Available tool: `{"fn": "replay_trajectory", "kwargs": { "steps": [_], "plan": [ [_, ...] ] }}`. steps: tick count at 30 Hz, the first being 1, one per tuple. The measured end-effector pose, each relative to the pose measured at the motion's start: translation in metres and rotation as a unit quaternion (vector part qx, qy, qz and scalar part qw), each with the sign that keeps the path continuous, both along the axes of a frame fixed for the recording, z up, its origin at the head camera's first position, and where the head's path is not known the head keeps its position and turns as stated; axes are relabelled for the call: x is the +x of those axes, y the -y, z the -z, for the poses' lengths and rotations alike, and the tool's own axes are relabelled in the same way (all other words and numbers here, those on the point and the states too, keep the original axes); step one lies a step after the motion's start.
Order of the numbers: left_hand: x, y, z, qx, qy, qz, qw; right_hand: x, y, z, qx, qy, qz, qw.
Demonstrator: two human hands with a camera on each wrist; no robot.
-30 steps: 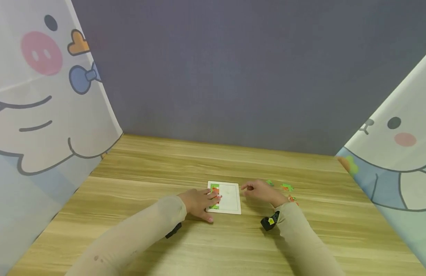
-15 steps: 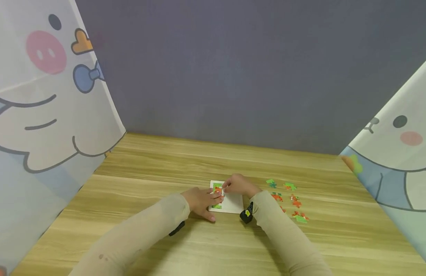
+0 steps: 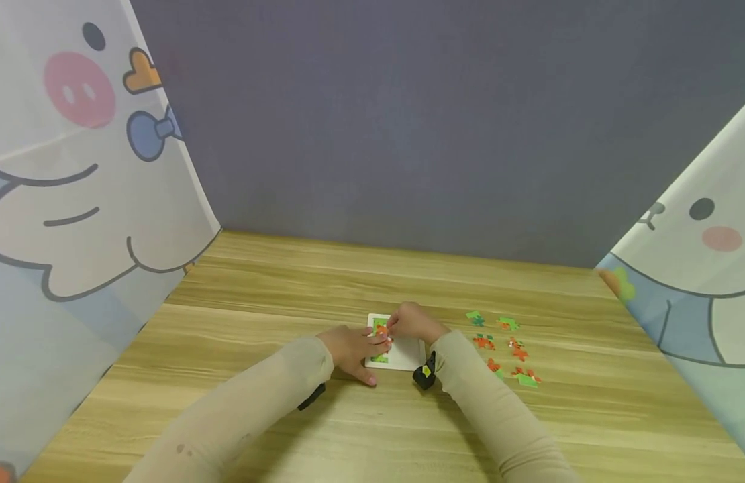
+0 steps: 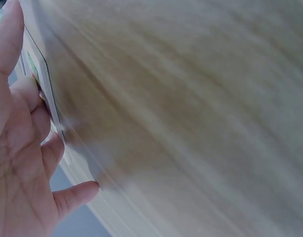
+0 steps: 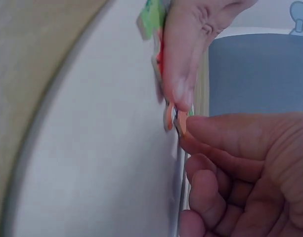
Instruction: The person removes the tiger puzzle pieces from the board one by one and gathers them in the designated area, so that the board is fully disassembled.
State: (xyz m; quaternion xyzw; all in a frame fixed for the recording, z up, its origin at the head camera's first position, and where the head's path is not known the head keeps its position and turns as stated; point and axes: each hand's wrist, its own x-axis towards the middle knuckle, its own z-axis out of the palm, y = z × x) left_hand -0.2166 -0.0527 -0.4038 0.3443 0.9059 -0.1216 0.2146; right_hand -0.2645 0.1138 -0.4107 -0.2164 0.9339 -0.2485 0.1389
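Note:
A white puzzle tray (image 3: 407, 353) lies on the wooden table, with green and orange jigsaw pieces (image 3: 380, 359) along its left side. My left hand (image 3: 351, 350) rests over those pieces with its fingers extended. In the left wrist view, the tray's edge (image 4: 48, 86) runs behind the fingers of that hand. My right hand (image 3: 412, 323) is at the tray's upper part, its fingertips close to the left hand's. Thumb and index finger of the right hand pinch a small orange puzzle piece (image 5: 181, 123), seen in the right wrist view right beside the laid pieces (image 5: 152, 19).
Several loose puzzle pieces (image 3: 517, 349) in green and orange lie to the right of the tray, beside the right sleeve (image 3: 499, 396). A grey wall (image 3: 403, 134) stands behind the table (image 3: 300, 275), and cartoon-print cloths (image 3: 88, 201) hang at both sides.
My right hand has moved left from beside the tray to over it, meeting the left hand's fingertips. Over the last half second it has barely shifted. The left hand stays on the pieces.

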Motion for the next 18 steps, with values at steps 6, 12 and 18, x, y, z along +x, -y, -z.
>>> {"fn": "replay_trajectory", "kwargs": {
  "steps": [6, 12, 18],
  "plan": [
    [0.0006, -0.0035, -0.0047, -0.028, -0.005, 0.005, 0.9996, -0.0031, -0.0020, 0.0062, -0.039, 0.022, 0.038, 0.9983],
    [0.0010, -0.0053, -0.0059, -0.043, -0.006, 0.005, 0.9990, -0.0032, -0.0024, 0.0084, -0.080, 0.039, 0.080, 0.9928],
    [0.0010, -0.0048, -0.0066, -0.046, -0.005, 0.006, 0.9989, -0.0023, 0.0024, 0.0073, -0.097, 0.032, 0.100, 0.9897]
  ]
}}
